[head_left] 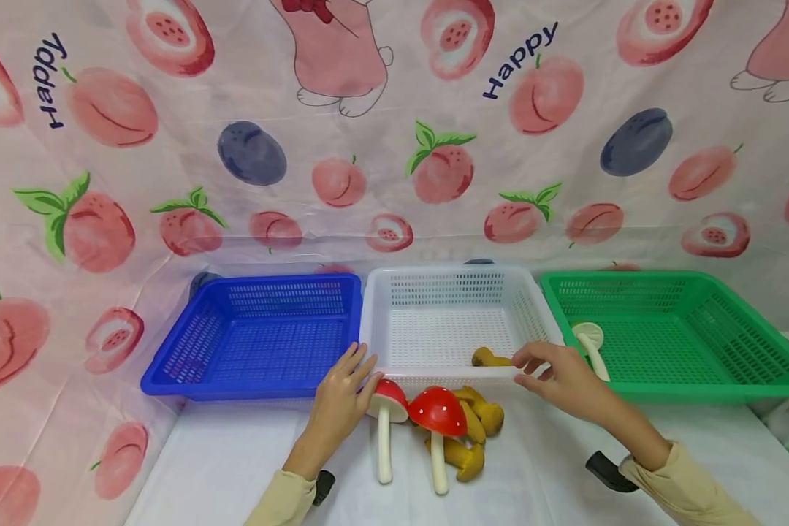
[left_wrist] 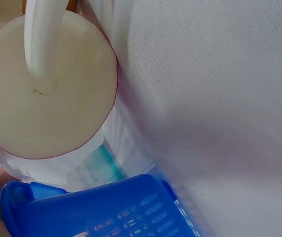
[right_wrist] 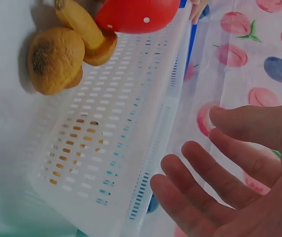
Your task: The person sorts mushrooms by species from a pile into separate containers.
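My left hand (head_left: 339, 398) lies by the meeting rims of the blue and white baskets, its fingers extended, right beside a red-capped toy mushroom (head_left: 384, 438). The pale underside of that mushroom's cap (left_wrist: 77, 108) fills much of the left wrist view. Over the front right corner of the white basket (head_left: 447, 371) is my right hand (head_left: 562, 380), holding nothing, fingers loosely bent and spread apart. A brown toy mushroom (head_left: 489, 357) lies inside that basket, close to the right fingertips. In front stand a second red mushroom (head_left: 438, 420) and several brown mushrooms (head_left: 492, 418) in a cluster.
At the left is the blue basket (head_left: 256, 394); at the right, the green basket (head_left: 697, 394) contains a white mushroom (head_left: 590, 343). A fruit-patterned cloth (head_left: 381, 146) hangs behind the baskets. White cloth (head_left: 237, 460) covers the table.
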The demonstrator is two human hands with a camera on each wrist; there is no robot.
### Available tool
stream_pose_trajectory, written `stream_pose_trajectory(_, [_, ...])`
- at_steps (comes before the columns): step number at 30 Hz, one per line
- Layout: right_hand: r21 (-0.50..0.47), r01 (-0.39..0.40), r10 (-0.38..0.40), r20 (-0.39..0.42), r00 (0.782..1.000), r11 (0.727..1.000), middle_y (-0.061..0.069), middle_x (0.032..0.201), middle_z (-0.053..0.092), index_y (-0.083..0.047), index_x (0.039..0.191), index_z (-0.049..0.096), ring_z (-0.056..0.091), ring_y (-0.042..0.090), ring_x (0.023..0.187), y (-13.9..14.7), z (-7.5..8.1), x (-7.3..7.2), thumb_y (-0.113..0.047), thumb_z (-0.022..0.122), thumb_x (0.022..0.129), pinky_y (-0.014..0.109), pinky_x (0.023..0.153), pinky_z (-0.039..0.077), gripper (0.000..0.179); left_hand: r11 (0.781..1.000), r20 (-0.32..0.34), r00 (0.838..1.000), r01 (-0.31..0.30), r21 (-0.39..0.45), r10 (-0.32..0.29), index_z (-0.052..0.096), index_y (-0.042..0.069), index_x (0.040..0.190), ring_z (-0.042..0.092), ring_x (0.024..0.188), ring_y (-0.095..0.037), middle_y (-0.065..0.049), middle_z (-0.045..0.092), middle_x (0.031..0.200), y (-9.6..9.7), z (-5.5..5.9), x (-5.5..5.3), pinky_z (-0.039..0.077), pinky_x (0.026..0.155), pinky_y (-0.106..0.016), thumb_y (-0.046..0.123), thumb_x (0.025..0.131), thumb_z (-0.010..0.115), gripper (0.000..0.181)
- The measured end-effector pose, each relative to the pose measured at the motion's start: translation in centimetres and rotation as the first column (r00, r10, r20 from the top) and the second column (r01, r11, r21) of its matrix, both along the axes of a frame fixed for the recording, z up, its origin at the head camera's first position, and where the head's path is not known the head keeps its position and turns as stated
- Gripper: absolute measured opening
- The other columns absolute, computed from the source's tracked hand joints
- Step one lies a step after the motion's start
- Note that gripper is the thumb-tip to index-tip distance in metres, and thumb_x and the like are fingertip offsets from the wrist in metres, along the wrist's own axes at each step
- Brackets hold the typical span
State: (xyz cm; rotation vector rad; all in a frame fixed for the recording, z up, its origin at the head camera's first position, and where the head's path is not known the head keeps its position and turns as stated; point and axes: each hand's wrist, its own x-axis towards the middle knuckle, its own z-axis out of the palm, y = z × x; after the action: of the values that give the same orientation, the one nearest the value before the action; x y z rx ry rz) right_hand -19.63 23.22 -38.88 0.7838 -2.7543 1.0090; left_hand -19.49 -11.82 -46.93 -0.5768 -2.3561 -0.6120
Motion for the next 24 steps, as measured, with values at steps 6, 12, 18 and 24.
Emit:
stream_pose_trajectory(6, [0.001,0.036,-0.036,0.042,0.998,0.999,-0.004,0.092,0.066,-0.012,0.094,0.066,0.062,0.012,0.080,-0.1,-0.7,0.9,-0.007,0.073,0.082,0.024,0.065,0.053,0.015,1.000,-0.005,1.000,0.003,0.008,-0.003,0.070,0.000,0.109,0.051,0.120,-0.037,-0.022,0.059,0.124,0.1,-0.1,-0.1,0.046,0.091,-0.051,0.020,0.085,0.071,0.031])
stream_pose_trajectory(12, [-0.003,0.069,-0.069,0.063,0.996,0.998,-0.003,0.096,0.067,-0.012,0.097,0.067,0.064,0.015,0.084,-0.1,-1.9,1.6,-0.010,0.072,0.083,0.028,0.066,0.054,0.015,1.000,-0.019,1.000,0.004,0.015,-0.004,0.071,0.000,0.109,0.052,0.119,-0.037,-0.022,0.059,0.123,0.1,0.0,-0.1,0.046,0.091,-0.052,0.018,0.084,0.072,0.031])
stream_pose_trajectory(18, [-0.020,0.097,-0.095,0.088,0.992,0.995,0.002,0.098,0.068,-0.008,0.098,0.067,0.065,0.022,0.085,-0.5,-3.1,2.0,-0.012,0.074,0.082,0.028,0.065,0.055,0.018,1.000,-0.017,1.000,-0.002,0.014,0.003,0.070,0.000,0.109,0.052,0.119,-0.038,-0.022,0.060,0.123,0.1,0.0,0.1,0.047,0.089,-0.053,0.019,0.084,0.072,0.031])
stream_pose_trajectory(24, [-0.045,0.129,-0.121,0.150,0.981,0.991,0.008,0.098,0.067,-0.005,0.099,0.067,0.065,0.025,0.085,-1.3,-4.6,2.3,-0.013,0.075,0.081,0.028,0.064,0.055,0.021,1.000,-0.001,1.000,-0.009,0.012,0.009,0.070,0.001,0.111,0.052,0.120,-0.036,-0.021,0.059,0.124,0.1,0.0,0.1,0.046,0.091,-0.052,0.020,0.085,0.071,0.032])
